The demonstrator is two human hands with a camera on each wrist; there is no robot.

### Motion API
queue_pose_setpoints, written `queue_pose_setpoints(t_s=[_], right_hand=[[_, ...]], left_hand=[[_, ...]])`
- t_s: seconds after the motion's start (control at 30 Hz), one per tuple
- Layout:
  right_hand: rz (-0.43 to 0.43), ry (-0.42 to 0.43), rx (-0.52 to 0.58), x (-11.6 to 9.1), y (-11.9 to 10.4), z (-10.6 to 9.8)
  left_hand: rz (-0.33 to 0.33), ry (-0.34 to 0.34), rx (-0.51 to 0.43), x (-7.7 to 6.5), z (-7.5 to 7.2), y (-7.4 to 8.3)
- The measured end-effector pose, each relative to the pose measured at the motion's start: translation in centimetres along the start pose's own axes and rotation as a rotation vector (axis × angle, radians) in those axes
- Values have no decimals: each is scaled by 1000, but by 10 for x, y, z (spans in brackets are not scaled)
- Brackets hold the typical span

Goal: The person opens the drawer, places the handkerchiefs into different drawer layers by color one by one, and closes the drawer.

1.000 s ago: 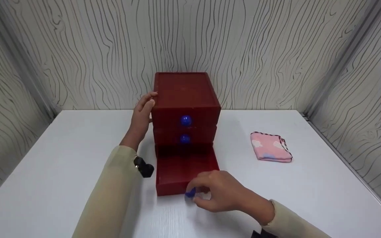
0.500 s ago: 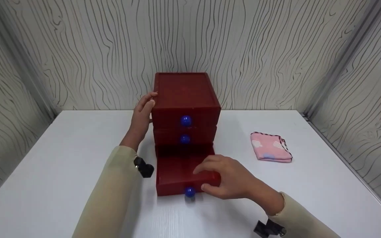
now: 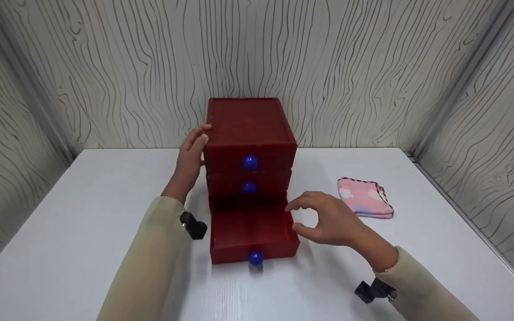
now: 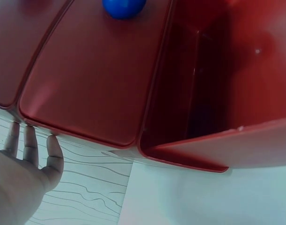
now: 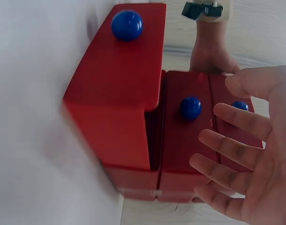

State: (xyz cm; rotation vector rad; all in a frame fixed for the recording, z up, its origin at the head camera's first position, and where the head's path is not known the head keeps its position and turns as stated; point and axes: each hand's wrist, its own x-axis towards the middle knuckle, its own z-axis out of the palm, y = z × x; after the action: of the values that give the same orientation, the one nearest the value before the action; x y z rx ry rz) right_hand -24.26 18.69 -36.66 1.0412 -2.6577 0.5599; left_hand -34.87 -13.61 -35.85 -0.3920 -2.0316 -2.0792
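Note:
A dark red cabinet point(image 3: 248, 122) with three drawers and round blue knobs stands on the white table. Its bottom drawer point(image 3: 252, 227) is pulled out, and nothing shows inside it; the upper two are closed. My left hand point(image 3: 190, 154) rests against the cabinet's left side, fingertips at the top edge. In the left wrist view its fingers point(image 4: 55, 154) touch the side wall. My right hand point(image 3: 330, 218) holds nothing and hovers just right of the open drawer, thumb and fingers apart. The bottom drawer's blue knob point(image 3: 255, 258) is free of both hands.
A folded pink cloth point(image 3: 366, 198) with a dark striped edge lies on the table to the right, just beyond my right hand. Wood-grain panels point(image 3: 150, 67) wall the table at the back and on both sides. A small black camera point(image 3: 193, 226) sits on my left wrist.
My right hand has let go of the bottom drawer's knob and moved up and to the right, past the drawer's right edge. My left hand and the drawer have stayed in place.

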Motion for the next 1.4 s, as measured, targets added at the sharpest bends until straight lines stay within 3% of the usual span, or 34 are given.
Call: queue_pose_setpoints(t_s=[0.13,0.5,1.03,1.4], right_hand=[[36,21,-76,-3,17,-2],[198,29,-143,-10,69,-11],[431,-63,-119,-28,140,-9],[501,-117,-132,-37,166,-1]], left_hand=[[7,-3,-9,0,0,0],[19,6,11,-2,1,3],[8,12,14,-2,1,2],[5,8,9,-1,1,2]])
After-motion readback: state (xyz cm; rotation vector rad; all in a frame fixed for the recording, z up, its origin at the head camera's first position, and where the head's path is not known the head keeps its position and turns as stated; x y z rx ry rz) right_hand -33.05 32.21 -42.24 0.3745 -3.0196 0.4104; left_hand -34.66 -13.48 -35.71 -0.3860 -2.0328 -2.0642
